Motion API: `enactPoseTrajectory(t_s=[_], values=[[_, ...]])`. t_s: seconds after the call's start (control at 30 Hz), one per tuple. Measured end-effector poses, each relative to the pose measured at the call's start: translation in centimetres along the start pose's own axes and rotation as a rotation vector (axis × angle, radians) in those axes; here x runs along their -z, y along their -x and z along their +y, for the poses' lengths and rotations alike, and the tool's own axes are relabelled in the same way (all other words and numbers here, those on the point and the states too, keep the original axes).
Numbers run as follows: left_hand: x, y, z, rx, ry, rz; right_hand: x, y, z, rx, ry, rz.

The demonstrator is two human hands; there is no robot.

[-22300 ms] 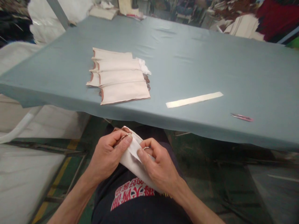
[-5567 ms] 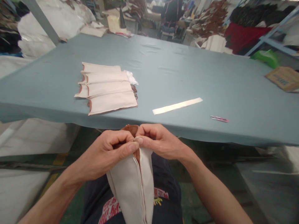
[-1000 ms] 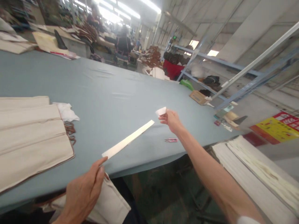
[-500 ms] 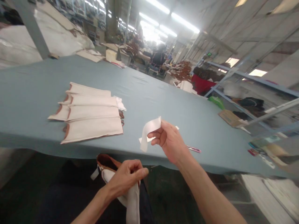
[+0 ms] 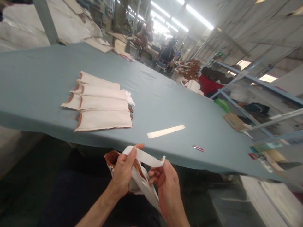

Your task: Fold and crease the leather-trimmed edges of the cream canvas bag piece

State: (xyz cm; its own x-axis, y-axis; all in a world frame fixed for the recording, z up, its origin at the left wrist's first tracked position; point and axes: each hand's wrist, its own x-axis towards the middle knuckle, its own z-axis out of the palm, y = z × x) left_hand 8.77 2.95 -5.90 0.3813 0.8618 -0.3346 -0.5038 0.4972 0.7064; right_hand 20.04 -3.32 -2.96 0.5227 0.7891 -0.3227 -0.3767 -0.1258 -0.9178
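Your left hand (image 5: pixel 123 171) grips the pouch (image 5: pixel 139 183) at its mouth, steadying it; your right hand (image 5: pixel 164 181) pinches the strip (image 5: pixel 145 157), seemingly bent over the opening.

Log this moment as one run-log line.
left hand: grips cream pouch, thumb on white strip | right hand: holds strip's other end | table: pouch stack, paper strip

The table cover (image 5: pixel 165 104) is plain grey-blue. On it, the stacked fabric pouches (image 5: pixel 101 107) are cream with brown edging, and the paper strip (image 5: pixel 165 131) to their right is off-white. Beyond the strip, the small snips (image 5: pixel 198 148) are pink. The pouch (image 5: pixel 132 175) below the table edge is cream with a brown lining.
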Motion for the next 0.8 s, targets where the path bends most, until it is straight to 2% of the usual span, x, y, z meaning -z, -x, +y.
enactPoseTrajectory(t_s=[0.1, 0.2, 0.27, 0.3, 0.33, 0.4, 0.47, 0.53, 0.6, 0.7, 0.8], values=[[1.0, 0.4, 0.7, -0.04, -0.159, 0.053, 1.0, 1.4, 3.5, -0.059, 0.045, 0.053], [1.9, 1.5, 1.7, -0.08, -0.293, 0.056, 2.7, 1.8, 5.6, -0.099, 0.249, -0.056], [2.2, 2.5, 2.6, -0.13, -0.456, -0.002, 4.2, 1.3, 5.4, -0.041, 0.554, -0.169], [2.3, 2.9, 3.1, -0.158, -0.565, -0.052, 4.9, 0.8, 4.7, 0.013, 0.715, -0.194], [2.3, 3.3, 3.5, -0.191, -0.679, -0.112, 5.5, 0.2, 3.8, 0.068, 0.842, -0.159], [2.2, 3.9, 4.2, -0.27, -0.864, -0.22, 5.7, -1.0, 1.2, 0.126, 0.858, -0.128], [2.0, 4.1, 4.4, -0.347, -0.941, -0.27, 4.5, -1.7, -1.4, 0.175, 0.754, -0.3], [2.0, 4.2, 4.2, -0.42, -0.975, -0.283, 2.1, -1.8, -3.5, 0.215, 0.771, -0.587], [2.2, 4.2, 3.9, -0.462, -0.992, -0.276, -0.7, -1.8, -4.6, 0.196, 0.804, -0.762], [2.6, 4.4, 3.5, -0.472, -1.002, -0.261, -3.9, -1.7, -4.4, 0.196, 0.735, -0.864], [3.0, 4.6, 3.4, -0.438, -1.004, -0.232, -5.2, -1.8, -3.2, 0.185, 0.569, -0.889]])
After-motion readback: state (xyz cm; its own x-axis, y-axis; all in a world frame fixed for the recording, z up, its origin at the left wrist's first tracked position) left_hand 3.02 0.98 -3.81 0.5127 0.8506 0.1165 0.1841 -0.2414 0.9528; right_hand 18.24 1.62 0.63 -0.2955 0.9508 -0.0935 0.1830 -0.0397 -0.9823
